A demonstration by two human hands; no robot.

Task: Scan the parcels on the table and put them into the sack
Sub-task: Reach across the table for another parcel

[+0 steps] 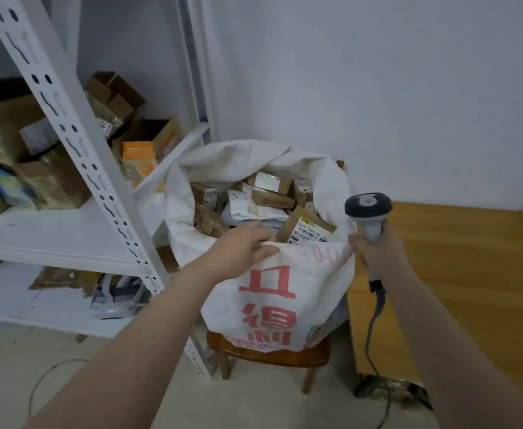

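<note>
Holding sack [309,292] rim pinched in left grip [244,247] | right grip [380,255] clamps scanner [367,207] | risk: full sack (on small stool [272,356]) tips, parcels [272,196] spill if rim tugged

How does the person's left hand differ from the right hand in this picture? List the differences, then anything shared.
The left hand grips the near rim of the white woven sack with red print; the right hand grips the grey corded barcode scanner. The left hand lies over the sack's mouth; the right hand is at the sack's right edge, scanner head up. Shared: both are curled round something they hold.
</note>
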